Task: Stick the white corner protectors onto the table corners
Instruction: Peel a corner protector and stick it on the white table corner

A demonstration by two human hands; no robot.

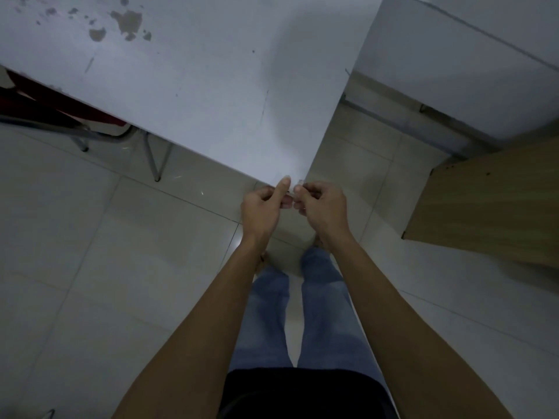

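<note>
A white table point(193, 95) fills the upper left, and its near corner points toward me at the centre of the head view. Both hands meet right at that corner. My left hand point(267, 207) has its thumb laid on the tabletop edge while its other fingers curl underneath. My right hand point(320, 204) pinches a small pale corner protector point(300, 181) against the corner tip. Most of the protector is hidden by my fingers.
A red chair point(45, 107) with metal legs stands under the table at the left. At the right sits a wooden cabinet point(490, 204), with a second white table point(472, 65) behind it. Tiled floor lies around my jeans-clad legs.
</note>
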